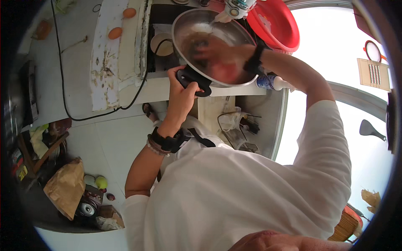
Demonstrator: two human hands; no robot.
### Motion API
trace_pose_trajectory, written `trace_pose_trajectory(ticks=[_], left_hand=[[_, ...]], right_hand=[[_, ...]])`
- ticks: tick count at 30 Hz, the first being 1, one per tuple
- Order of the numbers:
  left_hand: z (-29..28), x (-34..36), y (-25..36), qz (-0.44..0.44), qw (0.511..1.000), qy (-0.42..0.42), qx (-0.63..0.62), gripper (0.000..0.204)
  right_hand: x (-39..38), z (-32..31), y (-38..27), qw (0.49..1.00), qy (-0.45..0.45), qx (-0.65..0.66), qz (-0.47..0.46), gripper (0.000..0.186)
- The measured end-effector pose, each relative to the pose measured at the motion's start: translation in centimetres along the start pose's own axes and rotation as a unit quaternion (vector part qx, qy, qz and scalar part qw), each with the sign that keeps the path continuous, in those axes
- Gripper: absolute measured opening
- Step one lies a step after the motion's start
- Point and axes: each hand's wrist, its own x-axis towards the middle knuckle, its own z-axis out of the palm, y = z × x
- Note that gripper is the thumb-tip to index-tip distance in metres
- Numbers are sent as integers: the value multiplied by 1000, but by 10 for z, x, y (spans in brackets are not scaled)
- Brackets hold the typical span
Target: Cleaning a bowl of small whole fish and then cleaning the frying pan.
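A wide metal pan (183, 26) is tilted over the sink below the faucet (228, 16). The fingers of my left hand (180, 94) are wrapped round its black side handle (193, 80). Inside the pan, my right hand (220, 53) is smeared by motion near the inner wall. A dark shape and a reddish patch show beside it, too blurred to name. Whether that hand grips anything cannot be made out.
A red basin (292, 31) stands right of the faucet, with a white-capped bottle (270, 82) nearer me. Two brown eggs (115, 33) lie on the worn ledge (104, 71) at left. A black cord (63, 83) loops across there. A pale bowl (161, 45) sits in the sink.
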Motion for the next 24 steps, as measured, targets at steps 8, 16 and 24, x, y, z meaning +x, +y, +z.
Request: trace_pose_trajectory(ticks=[8, 16, 24], left_hand=[[0, -2, 1, -4, 1000, -5, 23, 48], [-2, -3, -4, 7, 1000, -11, 26, 48], [5, 4, -8, -8, 1000, 22, 19, 48]], right_hand=[[-36, -23, 4, 942, -192, -275, -21, 44], [-62, -83, 6, 900, -118, -410, 87, 26], [-34, -77, -137, 902, -2, 264, 342, 40]])
